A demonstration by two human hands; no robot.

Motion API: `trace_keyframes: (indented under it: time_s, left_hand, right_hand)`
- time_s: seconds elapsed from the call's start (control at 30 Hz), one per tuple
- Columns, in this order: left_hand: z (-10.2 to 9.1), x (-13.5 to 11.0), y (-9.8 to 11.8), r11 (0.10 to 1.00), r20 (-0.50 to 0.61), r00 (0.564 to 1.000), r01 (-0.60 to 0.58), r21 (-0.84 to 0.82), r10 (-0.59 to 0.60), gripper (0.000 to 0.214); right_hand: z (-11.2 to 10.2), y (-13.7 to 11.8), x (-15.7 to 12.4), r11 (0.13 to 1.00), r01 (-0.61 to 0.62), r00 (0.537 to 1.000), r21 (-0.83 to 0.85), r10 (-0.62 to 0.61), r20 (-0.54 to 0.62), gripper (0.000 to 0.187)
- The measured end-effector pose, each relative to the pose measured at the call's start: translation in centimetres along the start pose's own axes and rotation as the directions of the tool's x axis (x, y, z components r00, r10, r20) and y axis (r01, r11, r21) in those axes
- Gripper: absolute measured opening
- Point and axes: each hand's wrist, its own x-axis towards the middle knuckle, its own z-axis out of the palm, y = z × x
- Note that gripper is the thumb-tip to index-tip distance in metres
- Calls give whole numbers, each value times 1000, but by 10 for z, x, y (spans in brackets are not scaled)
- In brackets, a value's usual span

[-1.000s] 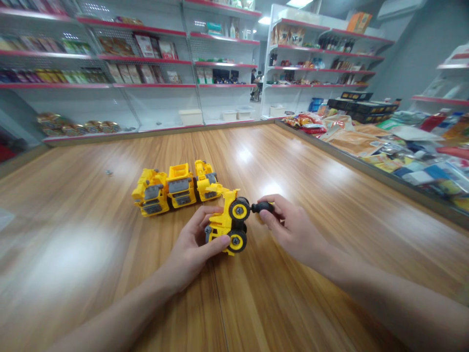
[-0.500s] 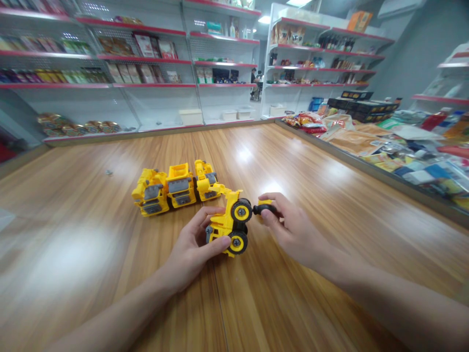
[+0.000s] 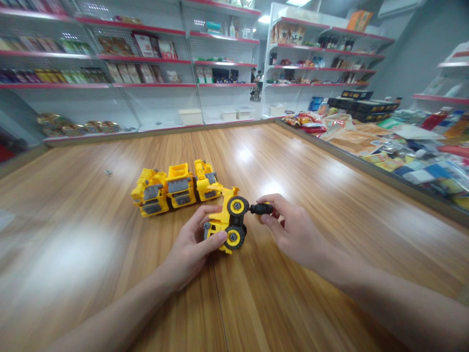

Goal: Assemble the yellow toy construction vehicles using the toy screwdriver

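My left hand point(image 3: 192, 249) grips a yellow toy loader point(image 3: 225, 220) with black-and-yellow wheels, holding it tipped on its side on the wooden table point(image 3: 110, 254). My right hand point(image 3: 289, 227) pinches a small black-handled toy screwdriver point(image 3: 261, 209), its tip set against the hub of the loader's upper wheel point(image 3: 237, 206). Just behind the loader, three more yellow toy construction trucks point(image 3: 176, 186) stand side by side in a row.
A tiny dark piece point(image 3: 108, 172) lies on the table at the far left. Packaged goods point(image 3: 384, 142) fill a display along the table's right edge. Store shelves point(image 3: 146, 63) with red trim line the back wall.
The loader has shifted slightly left and turned in my left hand. My right hand has brought the screwdriver's tip back onto the upper wheel's hub.
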Motion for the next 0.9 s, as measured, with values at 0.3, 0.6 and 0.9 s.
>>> trace_keyframes:
  time_s: [0.3, 0.6, 0.9]
  left_hand:
    - [-1, 2, 0, 999, -1, 1000, 13, -37, -13, 41]
    - [0, 2, 2, 999, 13, 1000, 29, -21, -29, 40]
    - [-3, 2, -1, 1000, 28, 999, 20, 15, -20, 40]
  right_hand:
    - [0, 1, 0, 996, -10, 998, -84, 5, -61, 31]
    - [-1, 1, -1, 992, -26, 1000, -123, 27, 10, 19]
    - [-2, -2, 1, 993, -14, 1000, -113, 13, -9, 17]
